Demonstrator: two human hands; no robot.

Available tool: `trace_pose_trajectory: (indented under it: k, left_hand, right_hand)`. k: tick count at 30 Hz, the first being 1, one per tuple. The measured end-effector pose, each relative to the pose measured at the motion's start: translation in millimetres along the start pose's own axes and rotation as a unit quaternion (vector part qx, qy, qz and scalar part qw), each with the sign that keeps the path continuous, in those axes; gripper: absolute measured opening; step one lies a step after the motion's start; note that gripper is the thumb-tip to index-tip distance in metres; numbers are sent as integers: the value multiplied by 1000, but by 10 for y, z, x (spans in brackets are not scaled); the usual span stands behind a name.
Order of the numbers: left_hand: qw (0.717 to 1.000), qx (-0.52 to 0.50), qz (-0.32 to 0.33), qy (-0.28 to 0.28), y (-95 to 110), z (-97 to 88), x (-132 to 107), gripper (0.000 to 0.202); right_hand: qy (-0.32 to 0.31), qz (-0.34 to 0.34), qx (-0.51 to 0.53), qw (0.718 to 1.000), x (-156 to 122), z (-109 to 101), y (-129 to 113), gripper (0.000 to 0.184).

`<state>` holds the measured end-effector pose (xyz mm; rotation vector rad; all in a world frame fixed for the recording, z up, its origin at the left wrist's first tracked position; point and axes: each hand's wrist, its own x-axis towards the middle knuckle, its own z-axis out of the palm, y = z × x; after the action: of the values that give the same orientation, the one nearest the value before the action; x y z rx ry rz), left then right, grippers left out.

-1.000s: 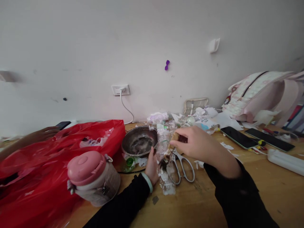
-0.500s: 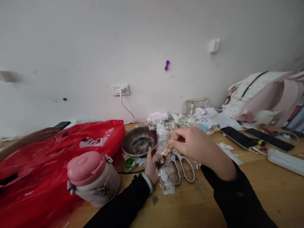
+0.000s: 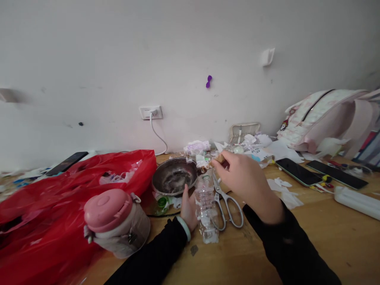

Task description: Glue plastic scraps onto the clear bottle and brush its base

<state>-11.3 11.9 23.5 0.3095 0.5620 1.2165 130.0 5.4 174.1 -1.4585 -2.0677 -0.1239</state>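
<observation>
Over the table (image 3: pixel 234 257), the right hand (image 3: pixel 242 176) partly hides a blurred brush (image 3: pixel 204 169).

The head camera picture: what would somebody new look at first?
Probably the big red plastic bag spread over the left side of the table, with a pink-lidded cup by its right part. Next, perhaps the right hand near the middle, holding a brush-like tool above the scissors. A small purple shape also stands out on the pale wall.
</observation>
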Motion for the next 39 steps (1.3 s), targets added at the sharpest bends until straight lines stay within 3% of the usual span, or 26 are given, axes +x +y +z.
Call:
trace_pose_trajectory:
  k: [9, 11, 14, 20, 28, 39]
  left_hand:
    - [1000, 18, -1, -14, 1, -12, -2, 43]
    - [1000, 20, -2, -16, -5, -24, 6, 39]
    - [1000, 19, 3, -18, -18, -30, 18, 36]
    - [999, 15, 21, -25, -37, -29, 39, 35]
    - [1000, 5, 13, -13, -22, 2, 18, 37]
    - [999, 2, 4, -37, -33, 8, 21, 40]
  right_hand:
    - [70, -4, 97, 993, 12, -24, 73, 11]
    - [44, -15, 99, 994, -3, -60, 73, 12]
    - [-44, -40, 107, 993, -54, -176, 72, 12]
    - [-205, -100, 137, 964, -194, -420, 80, 16]
    - [-138, -56, 117, 982, -129, -299, 66, 14]
    - [-288, -141, 119, 940, -137, -252, 30, 17]
